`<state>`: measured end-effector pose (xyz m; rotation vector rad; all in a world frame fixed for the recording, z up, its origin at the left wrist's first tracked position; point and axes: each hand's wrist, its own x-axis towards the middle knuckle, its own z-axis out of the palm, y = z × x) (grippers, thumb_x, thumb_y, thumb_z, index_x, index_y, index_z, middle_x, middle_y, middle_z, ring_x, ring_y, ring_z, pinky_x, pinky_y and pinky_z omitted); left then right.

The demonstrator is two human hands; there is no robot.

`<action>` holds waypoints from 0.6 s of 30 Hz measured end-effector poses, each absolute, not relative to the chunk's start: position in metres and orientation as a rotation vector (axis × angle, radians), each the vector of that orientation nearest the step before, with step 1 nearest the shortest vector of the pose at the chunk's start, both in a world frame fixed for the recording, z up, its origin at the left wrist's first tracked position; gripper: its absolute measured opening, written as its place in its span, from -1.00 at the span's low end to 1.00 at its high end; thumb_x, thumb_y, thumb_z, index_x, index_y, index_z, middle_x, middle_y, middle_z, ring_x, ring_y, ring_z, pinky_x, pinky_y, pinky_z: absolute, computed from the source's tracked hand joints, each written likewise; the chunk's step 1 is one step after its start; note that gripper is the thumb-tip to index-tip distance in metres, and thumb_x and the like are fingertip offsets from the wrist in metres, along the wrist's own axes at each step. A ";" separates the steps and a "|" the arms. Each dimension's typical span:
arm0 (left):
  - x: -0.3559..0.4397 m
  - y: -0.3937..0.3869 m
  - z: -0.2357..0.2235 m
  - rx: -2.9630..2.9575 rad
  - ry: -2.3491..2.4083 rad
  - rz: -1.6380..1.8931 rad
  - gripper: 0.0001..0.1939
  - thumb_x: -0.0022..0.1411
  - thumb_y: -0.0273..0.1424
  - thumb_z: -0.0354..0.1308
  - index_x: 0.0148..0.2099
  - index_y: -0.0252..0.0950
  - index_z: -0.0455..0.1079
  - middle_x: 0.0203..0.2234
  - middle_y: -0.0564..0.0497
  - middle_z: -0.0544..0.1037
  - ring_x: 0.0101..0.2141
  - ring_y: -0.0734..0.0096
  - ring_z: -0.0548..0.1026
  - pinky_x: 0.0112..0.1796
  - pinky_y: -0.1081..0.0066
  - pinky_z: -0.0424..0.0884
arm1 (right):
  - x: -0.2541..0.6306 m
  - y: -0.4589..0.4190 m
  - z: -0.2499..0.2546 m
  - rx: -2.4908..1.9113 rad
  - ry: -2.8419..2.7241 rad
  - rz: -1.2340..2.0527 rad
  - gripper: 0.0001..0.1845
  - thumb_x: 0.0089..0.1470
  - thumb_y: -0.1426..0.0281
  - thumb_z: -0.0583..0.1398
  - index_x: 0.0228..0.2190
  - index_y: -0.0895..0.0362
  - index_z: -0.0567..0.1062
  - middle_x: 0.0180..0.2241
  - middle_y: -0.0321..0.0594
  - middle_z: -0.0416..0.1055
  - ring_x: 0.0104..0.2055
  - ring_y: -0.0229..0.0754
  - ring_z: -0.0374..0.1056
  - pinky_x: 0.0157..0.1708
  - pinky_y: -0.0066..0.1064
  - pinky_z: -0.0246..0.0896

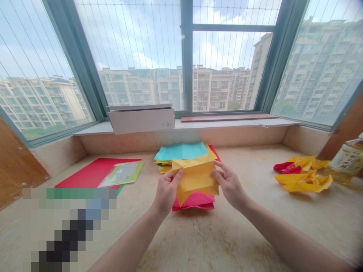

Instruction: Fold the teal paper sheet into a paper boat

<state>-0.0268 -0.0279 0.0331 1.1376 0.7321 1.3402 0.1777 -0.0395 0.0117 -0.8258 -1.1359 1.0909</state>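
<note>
The left hand (167, 190) is pinching the left edge of a creased yellow sheet (195, 175), its thumb pressing on the front. The right hand (229, 185) is gripping the right edge of the same sheet, thumb also in front. Between them the sheet is hanging tilted above the middle of the counter (210, 241), its lower edge bending. Pink paper (194, 202) is showing just below it, nearer the counter's front edge. Behind the sheet, toward the counter's back edge, a blue sheet (181, 151) is lying on a stack of mostly yellow paper. Toward the counter's left edge, a red sheet (93, 172) is lying flat, with a packet (121, 173) resting on its right part. Toward the right edge, yellow folded papers (304, 183) are sitting beside a red folded one (287, 167), and a bottle (347, 158) is standing near them. Pixelation is hiding the counter's near left part. Beyond the back edge, a white box (141, 119) and a board (227, 118) are resting on the window ledge (195, 127).
</note>
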 end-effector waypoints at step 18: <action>-0.036 -0.026 0.035 1.252 0.678 1.128 -0.56 0.15 -0.18 0.29 0.03 -0.27 0.45 -0.25 -0.08 0.63 -0.22 0.16 0.60 -0.23 0.30 0.52 | 0.182 -0.045 0.030 -0.742 -1.381 1.393 -0.56 0.14 0.09 0.23 -0.05 0.11 0.49 -0.13 -0.10 0.56 -0.11 -0.04 0.51 -0.06 -0.17 0.41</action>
